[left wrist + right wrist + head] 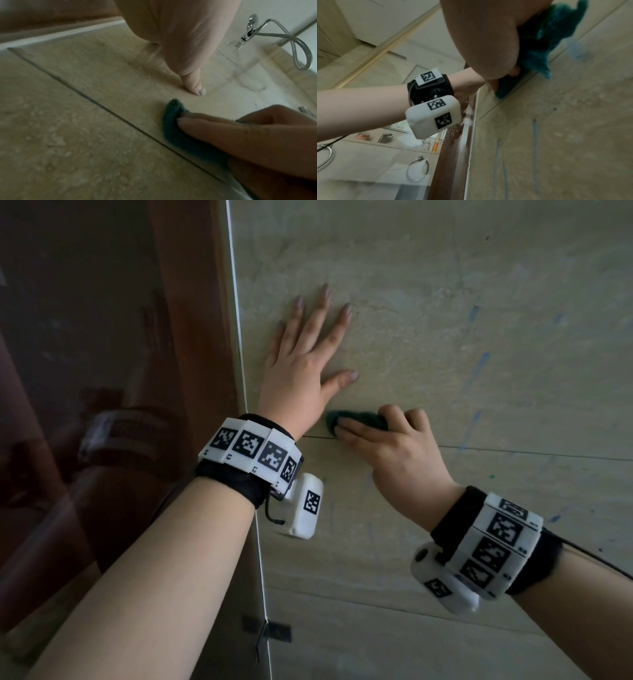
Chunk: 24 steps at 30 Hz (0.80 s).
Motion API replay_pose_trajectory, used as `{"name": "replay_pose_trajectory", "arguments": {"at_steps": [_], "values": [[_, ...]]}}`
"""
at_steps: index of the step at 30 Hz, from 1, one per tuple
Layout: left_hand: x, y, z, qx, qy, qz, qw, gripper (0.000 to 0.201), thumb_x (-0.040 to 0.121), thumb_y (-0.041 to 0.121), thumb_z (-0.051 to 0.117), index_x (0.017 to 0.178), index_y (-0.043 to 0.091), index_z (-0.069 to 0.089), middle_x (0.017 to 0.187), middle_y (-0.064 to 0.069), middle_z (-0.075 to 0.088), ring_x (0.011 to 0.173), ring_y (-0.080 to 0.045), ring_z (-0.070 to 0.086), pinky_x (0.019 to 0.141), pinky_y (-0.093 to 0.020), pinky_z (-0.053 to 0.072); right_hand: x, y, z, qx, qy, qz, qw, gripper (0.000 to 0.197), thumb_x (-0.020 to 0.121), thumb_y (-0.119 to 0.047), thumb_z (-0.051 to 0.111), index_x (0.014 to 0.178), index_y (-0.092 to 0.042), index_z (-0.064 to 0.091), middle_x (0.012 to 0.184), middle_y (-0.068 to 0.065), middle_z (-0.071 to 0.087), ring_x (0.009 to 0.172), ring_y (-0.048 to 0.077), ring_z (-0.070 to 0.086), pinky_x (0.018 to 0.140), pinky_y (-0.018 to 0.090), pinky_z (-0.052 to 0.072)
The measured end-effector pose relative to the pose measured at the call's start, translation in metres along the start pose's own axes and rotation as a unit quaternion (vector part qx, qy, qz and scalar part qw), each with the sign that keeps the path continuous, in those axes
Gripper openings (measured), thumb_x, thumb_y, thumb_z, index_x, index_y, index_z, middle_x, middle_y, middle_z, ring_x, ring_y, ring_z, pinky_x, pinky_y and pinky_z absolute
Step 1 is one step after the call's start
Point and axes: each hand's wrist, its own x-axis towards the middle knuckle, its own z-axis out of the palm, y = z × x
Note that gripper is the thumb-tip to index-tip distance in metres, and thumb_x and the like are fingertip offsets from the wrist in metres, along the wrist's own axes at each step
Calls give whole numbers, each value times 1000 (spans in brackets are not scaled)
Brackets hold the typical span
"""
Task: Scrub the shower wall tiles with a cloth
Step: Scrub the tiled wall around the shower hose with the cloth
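Step in hand: scrubbing tile at grout line, centre of head view.
- Right hand [390,446]: fingers curled round bunched cloth [356,421], pressing it on wall tiles [479,302]. Keep pressure firm, strokes short and overlapping along grout line [513,451].
- Left hand [301,364]: flat, fingers spread wide, holding nothing, bracing on tile above and left of cloth. Keep clear of stroke path.
- Blue streaks [478,371], right of frame: likely next area.

Cloth: dark teal, fuzzy, crumpled into small wad, mostly hidden under fingers. Tiles: beige, mottled, stone-like.
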Motion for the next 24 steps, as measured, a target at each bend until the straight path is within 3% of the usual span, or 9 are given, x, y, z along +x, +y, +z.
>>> {"name": "replay_pose_trajectory", "arguments": {"at_steps": [3,6,8,11,15,18,21,24], "values": [[0,0,0,-2,-2,3,1000,73,90,52,43,153,23,17,161,-8,5,147,-35,-1,117,-43,-1,-12,-7,7,-5,-19,-19,1000,55,81,-2,27,111,-12,72,115,-2,69,84,25,38,65,35,23],[1,0,0,-1,-7,-1,1000,74,90,52,43,153,24,17,161,-8,6,147,-35,-1,117,-44,-1,-27,-14,14,24,-110,-54,992,62,70,-5,21,90,-20,77,89,-8,74,78,22,36,64,33,19],[0,1,-1,0,-7,-4,1000,74,90,52,43,153,24,16,161,-8,5,147,-35,-1,117,-44,-2,-29,-10,6,57,-132,-42,989,62,63,-8,20,84,-24,77,83,-11,73,74,23,43,63,32,23],[-1,2,-1,4,-11,-5,1000,75,90,52,43,153,24,13,162,-8,2,147,-34,-3,116,-41,-5,-27,5,-19,116,-48,34,992,60,70,-3,28,105,-17,74,110,-6,71,71,30,52,64,36,44],[4,6,-7,26,-40,-11,999,80,89,58,39,153,26,2,161,-5,-9,146,-32,-12,114,-39,-11,-23,35,-51,101,49,101,989,57,76,4,34,124,-9,64,129,4,61,78,35,54,74,44,49],[13,12,-15,28,-48,-13,998,89,86,63,44,153,26,-1,161,-4,-13,146,-31,-15,114,-39,-13,-13,52,-67,90,84,161,979,63,72,10,37,126,-10,61,126,6,63,82,35,55,77,33,47],[32,20,-25,6,-43,-23,999,95,84,64,51,153,25,-1,160,-3,-16,146,-29,-18,112,-35,-16,2,65,-83,195,122,236,944,57,82,8,37,131,-11,57,122,6,61,102,26,58,86,25,47],[61,34,-35,-23,-16,-26,999,91,87,61,51,154,25,0,160,-1,-17,145,-27,-19,111,-32,-17,22,75,-103,278,127,306,901,50,93,6,34,133,-17,53,114,-3,51,98,13,51,76,7,40]]}}
